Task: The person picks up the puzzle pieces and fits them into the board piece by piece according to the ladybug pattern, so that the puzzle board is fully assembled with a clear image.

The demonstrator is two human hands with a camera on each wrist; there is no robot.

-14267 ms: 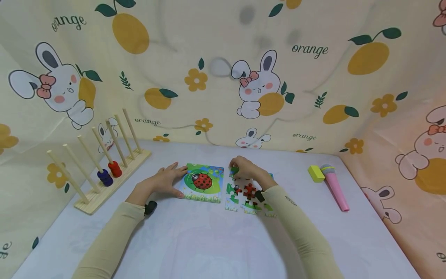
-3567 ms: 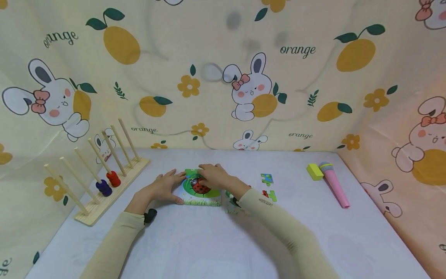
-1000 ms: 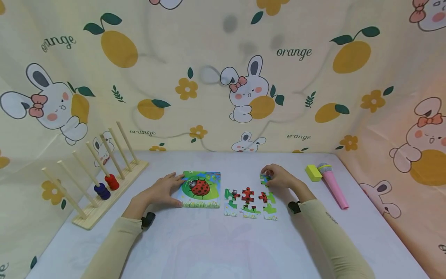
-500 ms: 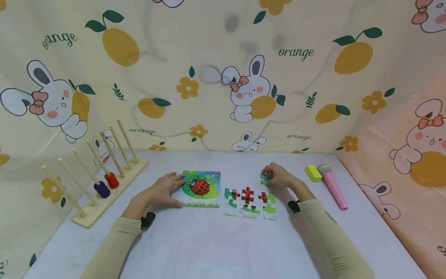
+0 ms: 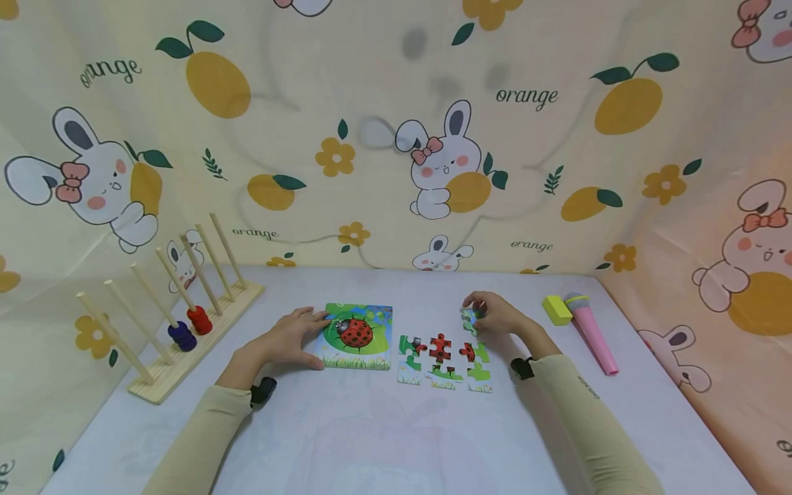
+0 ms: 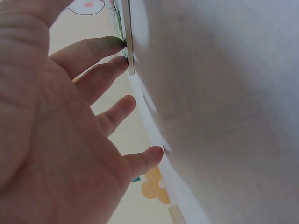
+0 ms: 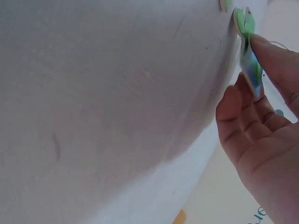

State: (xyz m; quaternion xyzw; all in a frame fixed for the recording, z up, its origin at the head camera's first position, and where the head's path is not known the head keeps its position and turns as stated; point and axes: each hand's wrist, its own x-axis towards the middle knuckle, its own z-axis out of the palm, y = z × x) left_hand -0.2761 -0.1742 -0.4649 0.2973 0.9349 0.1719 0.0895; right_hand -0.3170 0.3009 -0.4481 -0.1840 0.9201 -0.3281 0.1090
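Note:
A square ladybug puzzle board [image 5: 355,335] lies on the table at centre left. My left hand [image 5: 291,337] rests at its left side with fingers spread; in the left wrist view two fingertips of this left hand [image 6: 84,107] touch the board's edge. My right hand [image 5: 498,314] pinches a blue-green puzzle piece [image 5: 470,320] between thumb and fingers. Seen from the right wrist, this puzzle piece [image 7: 251,67] is tilted up on edge. Loose pieces sit in rows just below it, among them a red spotted piece [image 5: 440,348] and a green piece [image 5: 479,370].
A wooden peg rack [image 5: 204,337] stands at the left, with dark blue rings [image 5: 182,335] and red rings [image 5: 199,320] on two pegs. A yellow block [image 5: 557,310] and a pink toy microphone [image 5: 595,337] lie at the right. A patterned cloth backdrop [image 5: 383,89] rises behind the table.
Earlier my right hand was over the board; it then moved right to the blue-green puzzle piece. In the last half second that piece has tipped up in its pinch. My left hand stays at the board.

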